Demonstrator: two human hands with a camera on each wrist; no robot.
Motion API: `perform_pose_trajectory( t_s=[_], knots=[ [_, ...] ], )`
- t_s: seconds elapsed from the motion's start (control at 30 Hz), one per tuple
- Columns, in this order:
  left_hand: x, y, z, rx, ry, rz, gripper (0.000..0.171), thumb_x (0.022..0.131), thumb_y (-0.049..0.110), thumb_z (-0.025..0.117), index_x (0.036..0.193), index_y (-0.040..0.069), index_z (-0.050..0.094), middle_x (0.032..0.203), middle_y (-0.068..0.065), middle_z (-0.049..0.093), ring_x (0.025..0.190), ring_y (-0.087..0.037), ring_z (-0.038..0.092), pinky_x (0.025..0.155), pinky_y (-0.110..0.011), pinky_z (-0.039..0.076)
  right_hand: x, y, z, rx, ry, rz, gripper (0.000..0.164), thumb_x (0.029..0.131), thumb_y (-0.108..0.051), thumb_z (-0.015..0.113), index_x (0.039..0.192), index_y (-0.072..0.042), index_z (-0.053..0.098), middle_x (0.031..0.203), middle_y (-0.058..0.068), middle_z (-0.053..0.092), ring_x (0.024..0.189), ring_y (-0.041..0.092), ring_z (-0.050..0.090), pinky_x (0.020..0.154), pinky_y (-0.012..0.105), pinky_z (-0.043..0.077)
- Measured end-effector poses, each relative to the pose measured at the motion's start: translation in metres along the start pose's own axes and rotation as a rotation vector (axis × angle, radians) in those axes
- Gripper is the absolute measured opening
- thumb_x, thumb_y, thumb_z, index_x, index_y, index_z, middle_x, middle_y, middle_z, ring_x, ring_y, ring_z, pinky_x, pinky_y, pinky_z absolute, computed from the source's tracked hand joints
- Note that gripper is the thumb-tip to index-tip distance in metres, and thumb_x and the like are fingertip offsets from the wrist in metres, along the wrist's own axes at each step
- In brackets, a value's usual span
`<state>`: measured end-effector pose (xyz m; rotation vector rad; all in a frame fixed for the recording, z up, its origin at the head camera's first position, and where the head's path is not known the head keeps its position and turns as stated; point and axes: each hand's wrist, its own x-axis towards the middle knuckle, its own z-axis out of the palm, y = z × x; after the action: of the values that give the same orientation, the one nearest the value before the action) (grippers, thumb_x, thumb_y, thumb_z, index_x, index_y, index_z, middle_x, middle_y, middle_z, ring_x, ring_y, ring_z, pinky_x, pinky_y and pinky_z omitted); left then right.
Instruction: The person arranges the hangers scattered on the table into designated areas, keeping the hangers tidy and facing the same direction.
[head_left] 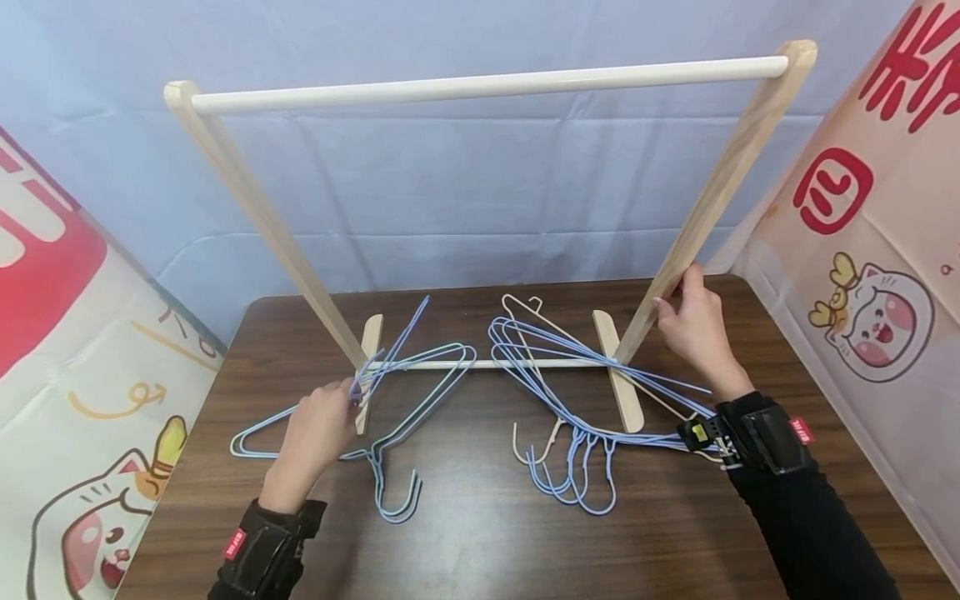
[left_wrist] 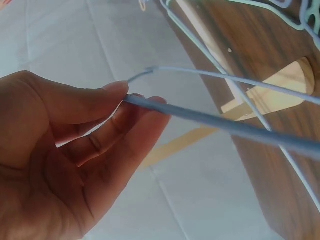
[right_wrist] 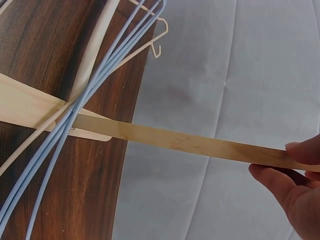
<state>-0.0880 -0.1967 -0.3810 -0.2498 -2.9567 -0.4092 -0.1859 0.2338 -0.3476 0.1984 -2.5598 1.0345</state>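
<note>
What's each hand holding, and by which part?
The left hand pinches a blue hanger by its frame, exact part unclear; the right hand grips the rack by its right upright.

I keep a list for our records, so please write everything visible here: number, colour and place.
Table: one, dark brown, lower middle
Rack: one, pale wood and white, on table
Backdrop: one, pale blue, behind
Left cloth: one, white with red, left
Right cloth: one, pink with red, right
Left hangers: several (overlapping), blue to blue-green, at rack's left foot
Right hangers: several (overlapping), blue, at rack's right foot
Other hangers: at least two, cream, among right hangers
Wrist straps: two, black, on wrists
Sleeve: one, black, right arm
Left hand: one, pinching a blue hanger
Right hand: one, gripping rack's right post
</note>
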Motion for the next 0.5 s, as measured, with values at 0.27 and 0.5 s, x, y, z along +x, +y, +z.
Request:
perform_pose_trajectory(
  t_s=[0.27, 0.5],
  knots=[
    [0.0067, 0.0048, -0.0059, -0.036, 0.012, 0.011, 0.008, 0.078, -0.004, 0.062, 0.085, -0.004, 0.058, 0.069, -0.011, 0.061, 0.059, -0.030, 0.059, 0.051, -0.042, 0.045, 0.0008, -0.0004, -0.0001, -0.001, 0.005, -0.004, 0.037, 0.085, 0.008, 0.051, 0.118, 0.012, 0.033, 0.103, 0.037, 0.051, 0.095, 0.050, 0.052, 0.071, 0.055, 0.042],
    [0.0105, 0.0099, -0.0091, -0.085, 0.053, 0.018, 0.010, 0.077, -0.004, 0.063, 0.076, -0.001, 0.054, 0.066, -0.012, 0.061, 0.057, -0.030, 0.059, 0.050, -0.041, 0.045, -0.0003, -0.0012, 0.0003, -0.006, 0.016, -0.008, 0.037, 0.085, 0.008, 0.052, 0.117, 0.012, 0.033, 0.102, 0.037, 0.051, 0.095, 0.050, 0.051, 0.071, 0.055, 0.042]
  ],
)
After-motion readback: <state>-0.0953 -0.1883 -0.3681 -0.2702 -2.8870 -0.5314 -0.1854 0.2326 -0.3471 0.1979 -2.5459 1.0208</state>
